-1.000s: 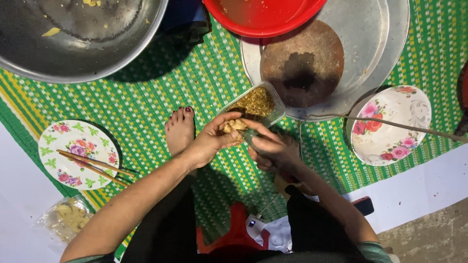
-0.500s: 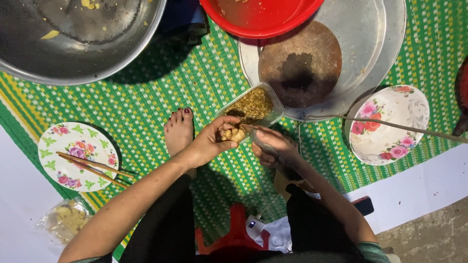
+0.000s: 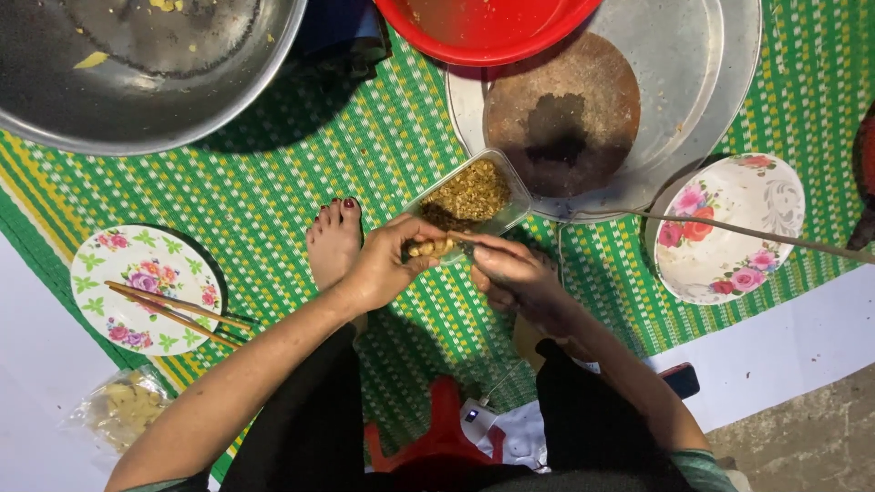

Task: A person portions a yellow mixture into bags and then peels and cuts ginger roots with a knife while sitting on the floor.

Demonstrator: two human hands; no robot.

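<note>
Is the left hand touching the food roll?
Touching: the head view shows the left hand with its fingers wrapped around the roll.

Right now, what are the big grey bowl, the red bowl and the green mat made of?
The big grey bowl looks like dull metal: grey, with soft smeary shine. The red bowl seems plastic: bright, even colour with a smooth glossy rim. The green mat looks woven, probably plastic or reed strips: fine criss-cross stripes of green, yellow and white show.
</note>
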